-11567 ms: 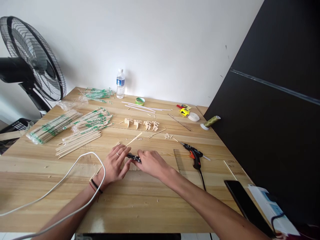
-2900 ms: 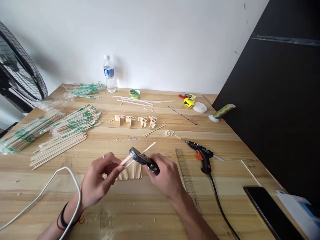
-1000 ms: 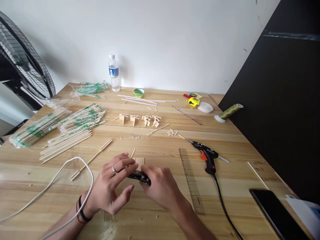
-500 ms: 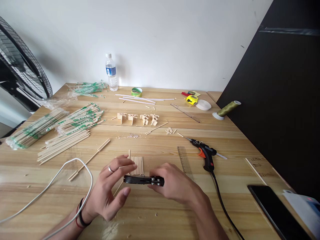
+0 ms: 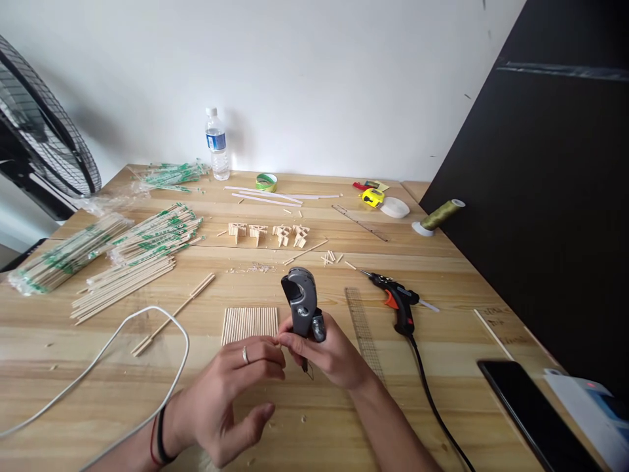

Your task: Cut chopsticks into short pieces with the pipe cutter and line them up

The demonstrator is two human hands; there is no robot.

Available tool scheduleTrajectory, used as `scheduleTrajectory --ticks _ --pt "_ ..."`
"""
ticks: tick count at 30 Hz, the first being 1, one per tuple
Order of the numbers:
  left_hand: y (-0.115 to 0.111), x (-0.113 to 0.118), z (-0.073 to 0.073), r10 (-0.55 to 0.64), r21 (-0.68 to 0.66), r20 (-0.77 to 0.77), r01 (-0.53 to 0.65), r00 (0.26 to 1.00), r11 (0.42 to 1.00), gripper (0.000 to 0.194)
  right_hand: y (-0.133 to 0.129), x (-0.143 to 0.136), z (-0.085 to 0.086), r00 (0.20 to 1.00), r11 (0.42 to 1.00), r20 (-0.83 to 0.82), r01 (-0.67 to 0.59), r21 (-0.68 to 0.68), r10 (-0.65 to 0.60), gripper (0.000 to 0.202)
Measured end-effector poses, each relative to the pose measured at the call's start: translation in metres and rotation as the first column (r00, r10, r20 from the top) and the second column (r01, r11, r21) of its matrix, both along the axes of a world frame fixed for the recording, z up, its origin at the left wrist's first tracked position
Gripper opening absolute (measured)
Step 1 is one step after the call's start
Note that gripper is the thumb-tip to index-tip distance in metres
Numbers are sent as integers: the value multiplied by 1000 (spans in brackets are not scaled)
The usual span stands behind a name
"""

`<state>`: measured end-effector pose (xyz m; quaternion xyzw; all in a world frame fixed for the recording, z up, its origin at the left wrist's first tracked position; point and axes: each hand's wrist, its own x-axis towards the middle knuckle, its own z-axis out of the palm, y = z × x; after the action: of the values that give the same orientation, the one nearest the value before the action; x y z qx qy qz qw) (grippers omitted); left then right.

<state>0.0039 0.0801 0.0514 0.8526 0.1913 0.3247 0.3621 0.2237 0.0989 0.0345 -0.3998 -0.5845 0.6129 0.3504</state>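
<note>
My right hand (image 5: 327, 354) is closed around a grey and black cutting tool (image 5: 303, 301), whose curved head points up. Just left of it, my left hand (image 5: 236, 390) has its thumb apart from the fingers, and its fingertips meet the right hand's fingertips near a tiny pale piece that is mostly hidden. Behind the hands lies a flat panel of short wooden sticks (image 5: 250, 322) side by side. Farther back stand several small stick assemblies (image 5: 258, 233), with short cut sticks (image 5: 331, 257) to their right.
A glue gun (image 5: 400, 301) with a black cord and a clear ruler (image 5: 363, 328) lie on the right, beyond them a phone (image 5: 535, 413). Wooden stick bundles (image 5: 73, 252) and a white cable (image 5: 111, 347) occupy the left. A water bottle (image 5: 217, 147) stands at the back.
The cutting tool has turned from lying sideways to head up in my right hand. My left hand has moved lower, its fingertips now at the right hand, and the stick panel shows more fully.
</note>
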Motion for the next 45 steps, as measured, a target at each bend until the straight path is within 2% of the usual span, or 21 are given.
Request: scheduleTrajectory --ticks 2,4,7,11,19,28,30,32,36,38,42,45 --pt "0 -8 5 7 6 -96 -7 995 1000 41 2 2 -1 1000 1000 -10 24 -12 -24 35" --pt "0 -22 10 77 43 -221 -69 972 997 45 5 6 -2 997 997 -13 74 -23 -75 36" --pt "2 -48 13 165 92 -364 -140 917 986 42 10 13 -4 990 990 -24 138 -16 -138 36" --pt "7 -70 6 77 51 -484 -59 872 997 48 12 16 -6 985 986 -32 166 -27 -167 36" --pt "12 -69 -2 13 37 -529 8 849 999 53 14 13 -8 990 990 -32 138 -25 -139 36" --pt "13 -60 -3 -25 46 -509 56 860 997 45 14 16 -9 990 990 -36 138 -29 -139 34" --pt "13 -64 -4 -34 15 -509 48 860 999 40 14 17 -9 990 991 -37 133 -29 -134 34" --pt "16 -71 -7 3 -10 -497 -9 868 1000 38 15 18 -9 991 991 -15 131 -36 -131 34" --pt "32 -88 -19 234 37 -455 -244 859 969 32 16 20 -12 975 982 149 178 -62 -167 37" --pt "41 -91 -26 293 50 -438 -302 850 952 30 17 20 -15 940 970 267 236 -65 -211 38" --pt "48 -90 -36 252 0 -450 -282 857 959 34 18 19 -19 871 957 428 287 -47 -240 37" --pt "48 -89 -39 237 -17 -459 -276 856 961 40 19 16 -20 809 957 525 289 34 -263 34"
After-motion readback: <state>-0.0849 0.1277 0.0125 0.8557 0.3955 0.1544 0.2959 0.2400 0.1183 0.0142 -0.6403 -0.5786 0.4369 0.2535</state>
